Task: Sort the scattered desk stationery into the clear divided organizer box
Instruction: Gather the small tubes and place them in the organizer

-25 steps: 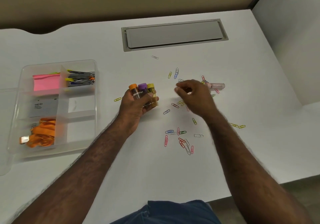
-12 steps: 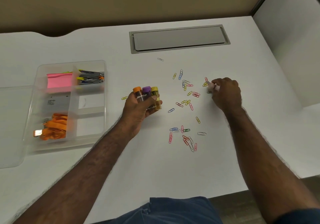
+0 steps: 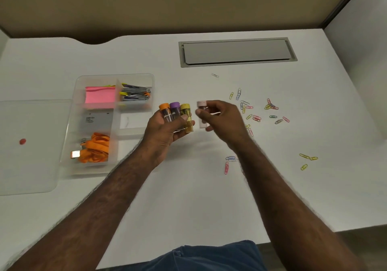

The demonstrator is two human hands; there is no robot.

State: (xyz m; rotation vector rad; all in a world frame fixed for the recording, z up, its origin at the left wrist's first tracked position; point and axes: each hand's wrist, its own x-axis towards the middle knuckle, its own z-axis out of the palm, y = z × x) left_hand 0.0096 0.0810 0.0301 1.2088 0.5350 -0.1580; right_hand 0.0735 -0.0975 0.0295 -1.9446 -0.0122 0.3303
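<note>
while the left grip (image 3: 167,132) clamps three capped tubes (image 3: 178,116), orange, purple and yellow, the right grip (image 3: 222,117) pinches a pale pink tube (image 3: 202,113) just beside them above a white worktop (image 3: 188,197). left of the left grip sits the clear organizer box (image 3: 134,151), holding pink sticky notes (image 3: 100,97), binder clips (image 3: 135,94) and an orange lanyard (image 3: 97,148). coloured paper clips (image 3: 256,117) lie scattered right of the right grip. beyond both, a grey cable hatch (image 3: 236,51) meets a tan partition (image 3: 188,4).
</note>
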